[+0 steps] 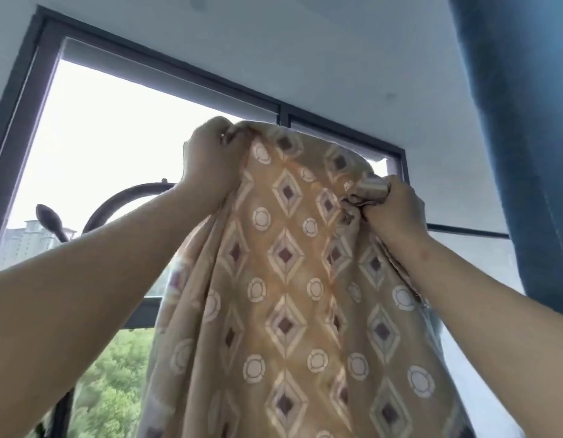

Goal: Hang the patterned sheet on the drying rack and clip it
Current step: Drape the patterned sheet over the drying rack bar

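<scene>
My left hand (210, 165) and right hand (392, 205) each grip a bunched top edge of the patterned sheet (289, 279), raised overhead by the window. I should spread it evenly before clipping; the rack bar is hidden.

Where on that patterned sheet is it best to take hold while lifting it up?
Along its top edge, one grip near each upper corner, reaching up from the near side. The patterned sheet hangs in loose folds, so its weight pulls straight down from there. The left hand pinches the top edge; the right hand clutches a bunched wad lower down, which likely lets that side sag.
</scene>
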Demonstrator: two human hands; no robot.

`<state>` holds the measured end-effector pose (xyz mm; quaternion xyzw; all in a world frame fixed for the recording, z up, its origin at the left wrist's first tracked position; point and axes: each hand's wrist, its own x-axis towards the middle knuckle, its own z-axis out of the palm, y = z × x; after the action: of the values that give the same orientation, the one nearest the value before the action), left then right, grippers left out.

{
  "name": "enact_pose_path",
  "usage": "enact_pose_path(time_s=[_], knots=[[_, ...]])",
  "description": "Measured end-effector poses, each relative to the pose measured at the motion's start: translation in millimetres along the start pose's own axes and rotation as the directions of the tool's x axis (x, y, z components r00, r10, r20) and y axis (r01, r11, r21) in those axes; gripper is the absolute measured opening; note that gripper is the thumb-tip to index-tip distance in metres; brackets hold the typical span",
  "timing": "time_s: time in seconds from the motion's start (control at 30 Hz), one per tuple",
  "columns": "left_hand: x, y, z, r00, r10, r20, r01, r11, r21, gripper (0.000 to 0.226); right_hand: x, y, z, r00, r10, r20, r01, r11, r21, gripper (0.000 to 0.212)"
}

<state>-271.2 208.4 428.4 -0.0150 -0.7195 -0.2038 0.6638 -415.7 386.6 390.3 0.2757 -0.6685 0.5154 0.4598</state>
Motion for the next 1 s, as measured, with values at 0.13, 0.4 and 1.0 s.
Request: enact_pose_path(time_s=[0.13, 0.4, 1.0], knots=[[-11.1, -21.2, 3.8, 0.860, -0.215, 0.463, 0.021, 0.921, 0.389, 0.043, -6.7, 14.0, -8.3, 0.980, 0.084, 0.181, -0.072, 0.995, -0.075, 0.006], [-10.6, -12.9, -0.1, 0.888, -0.206, 0.410, 0.069, 0.943, 0.325, 0.037, -16.6, -1.1, -20.2, 0.948, 0.080, 0.309, -0.079, 0.997, -0.016, 0.045], [-36.0, -17.3, -8.9, 0.688, -0.217, 0.693, 0.214, 0.972, 0.093, 0.018, -26.9, -34.0, 16.7, 0.956, -0.033, 0.292, -0.030, 0.977, 0.210, 0.015]])
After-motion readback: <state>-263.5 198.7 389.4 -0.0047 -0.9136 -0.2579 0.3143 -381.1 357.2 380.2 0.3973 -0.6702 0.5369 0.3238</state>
